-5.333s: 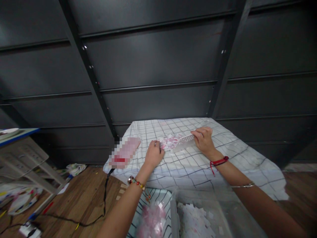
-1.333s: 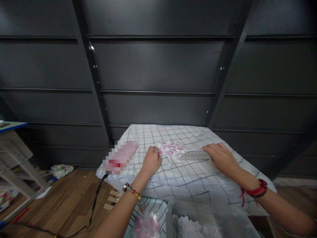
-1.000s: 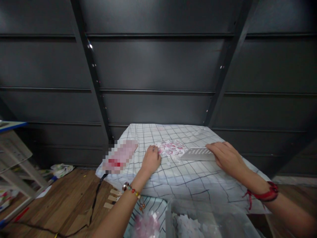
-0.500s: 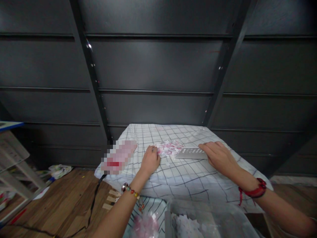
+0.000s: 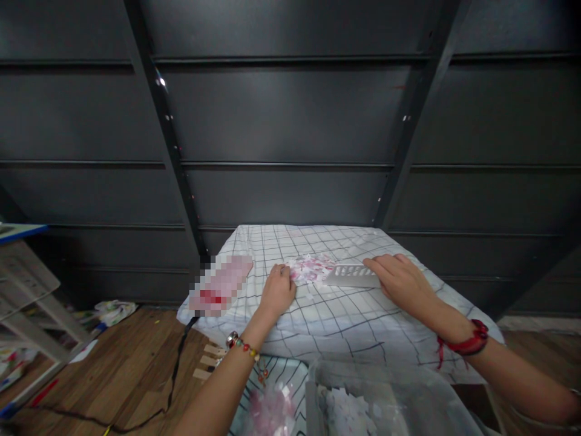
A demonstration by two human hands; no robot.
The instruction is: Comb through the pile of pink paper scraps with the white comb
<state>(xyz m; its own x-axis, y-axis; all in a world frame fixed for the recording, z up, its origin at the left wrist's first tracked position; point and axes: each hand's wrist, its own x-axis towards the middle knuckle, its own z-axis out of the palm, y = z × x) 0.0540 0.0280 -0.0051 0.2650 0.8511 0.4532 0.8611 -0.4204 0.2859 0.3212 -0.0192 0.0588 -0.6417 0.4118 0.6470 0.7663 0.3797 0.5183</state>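
Standing here, I see the person's right hand (image 5: 402,283) grasping the right end of a slotted white piece (image 5: 351,277), thumb and fingers pinched over it; the piece reaches out from the fingers toward the person's left, row of slots along its upper part; its far end is at the right edge of a loose heap of pink and white scraps (image 5: 313,268); can't tell whether its lower edge touches the cloth.

Left hand (image 5: 278,289) is at the heap's other side, back of hand up, fingers bent, fingertips at the scraps; can't tell if it pinches any or is just resting there; so the heap sits between the two hands, mid-table, on a white checked cloth (image 5: 313,236); a few strays lie nearer the person.

Farther left on the cloth, a pinkish item (image 5: 227,281), pixelated so no detail; black cord (image 5: 175,369) runs from near it down to the wooden floor (image 5: 131,375).

Close to the person: clear plastic box (image 5: 426,384) with whitish scraps (image 5: 347,409) inside; beside it, on a pale-blue striped surface (image 5: 297,370), a shiny pink bundle (image 5: 272,407); dark panelled wall (image 5: 281,109) behind the table.
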